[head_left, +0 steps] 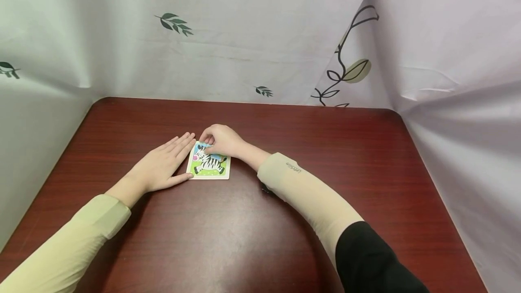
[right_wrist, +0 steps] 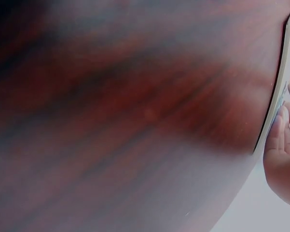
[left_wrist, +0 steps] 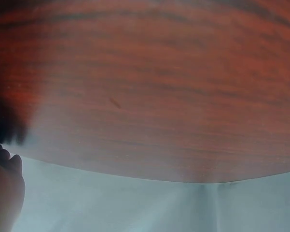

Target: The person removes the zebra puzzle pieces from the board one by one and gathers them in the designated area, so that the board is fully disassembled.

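Observation:
A small square zebra puzzle [head_left: 209,171] with a pale border lies flat on the brown table, left of the middle in the head view. My left hand [head_left: 164,164] rests along its left side, fingers straight and thumb at the near left corner. Over the puzzle's upper part, my right hand [head_left: 224,140] has its fingers curled and pinches a puzzle piece, which the hand partly hides. In the right wrist view the right hand [right_wrist: 282,164] touches the puzzle's face beside its pale edge [right_wrist: 275,104]. Only a dark part of the left hand [left_wrist: 5,188] shows in the left wrist view.
The dark red-brown wooden table [head_left: 325,148] has rounded far corners. Pale cloth [head_left: 228,26] printed with leaves hangs behind it and along both sides.

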Demonstrator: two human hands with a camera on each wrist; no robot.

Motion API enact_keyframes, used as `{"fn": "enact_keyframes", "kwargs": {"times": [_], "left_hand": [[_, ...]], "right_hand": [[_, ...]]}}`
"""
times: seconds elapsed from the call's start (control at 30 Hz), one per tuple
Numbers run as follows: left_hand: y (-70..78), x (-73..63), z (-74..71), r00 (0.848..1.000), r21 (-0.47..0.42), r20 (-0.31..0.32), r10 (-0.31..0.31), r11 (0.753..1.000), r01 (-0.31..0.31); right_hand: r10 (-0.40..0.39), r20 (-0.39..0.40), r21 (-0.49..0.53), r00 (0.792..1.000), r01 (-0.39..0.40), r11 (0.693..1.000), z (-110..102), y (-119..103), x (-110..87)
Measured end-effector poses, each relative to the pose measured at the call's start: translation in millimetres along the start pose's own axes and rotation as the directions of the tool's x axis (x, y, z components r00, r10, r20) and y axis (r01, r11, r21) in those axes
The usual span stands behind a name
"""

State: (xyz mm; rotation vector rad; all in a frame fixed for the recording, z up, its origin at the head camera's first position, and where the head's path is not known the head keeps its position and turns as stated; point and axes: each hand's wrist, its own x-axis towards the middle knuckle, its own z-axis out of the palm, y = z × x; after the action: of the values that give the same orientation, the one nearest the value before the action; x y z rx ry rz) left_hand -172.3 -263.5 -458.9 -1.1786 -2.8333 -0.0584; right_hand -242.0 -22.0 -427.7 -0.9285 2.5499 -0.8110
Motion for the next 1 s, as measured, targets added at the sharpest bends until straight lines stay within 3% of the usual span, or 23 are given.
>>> {"fn": "enact_keyframes", "kwargs": {"times": [0.17, 0.5, 1.0], "left_hand": [[-0.7, 0.5, 0.4, 1.0, 0.008, -0.002, 0.007, 1.0, -0.007], [-2.8, 1.7, 1.0, 1.0, 0.01, -0.012, 0.019, 1.0, -0.019], [-1.6, 4.2, -0.8, 0.999, -0.001, 0.035, 0.001, 1.0, -0.001]], "right_hand": [[-0.008, 0.013, -0.053, 1.0, 0.009, 0.999, 1.5, -0.9, 0.3], [-0.008, 0.017, -0.056, 1.0, 0.009, 0.998, 3.3, 0.6, 1.3], [-0.002, -0.073, 0.014, 0.997, 0.003, 1.0, 3.8, -2.7, 0.8]]}}
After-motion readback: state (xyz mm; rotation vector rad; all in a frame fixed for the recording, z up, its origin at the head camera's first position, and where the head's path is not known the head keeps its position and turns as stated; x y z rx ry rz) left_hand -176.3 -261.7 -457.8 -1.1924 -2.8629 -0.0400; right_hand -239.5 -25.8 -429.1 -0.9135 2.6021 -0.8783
